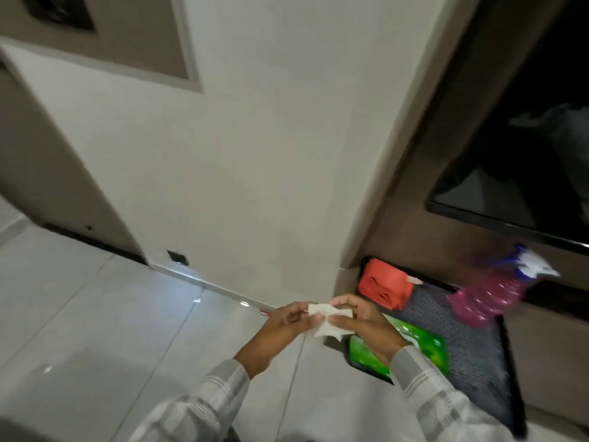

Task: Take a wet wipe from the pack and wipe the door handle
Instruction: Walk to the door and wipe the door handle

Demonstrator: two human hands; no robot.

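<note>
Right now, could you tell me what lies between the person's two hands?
In the head view, a white wet wipe spans the gap, pinched by the left hand and the right hand, above the green pack on the dark tray.

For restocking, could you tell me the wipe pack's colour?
Bright green pack, seen in the head view.

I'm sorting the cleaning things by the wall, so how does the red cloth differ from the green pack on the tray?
The red cloth is plain and folded into a thick stack; the green pack is flat, glossy and printed. The cloth lies at the tray's far end near the wall, fully in view; the pack lies nearer, partly hidden by the right hand. Both rest on the tray, and neither is being held.
</note>
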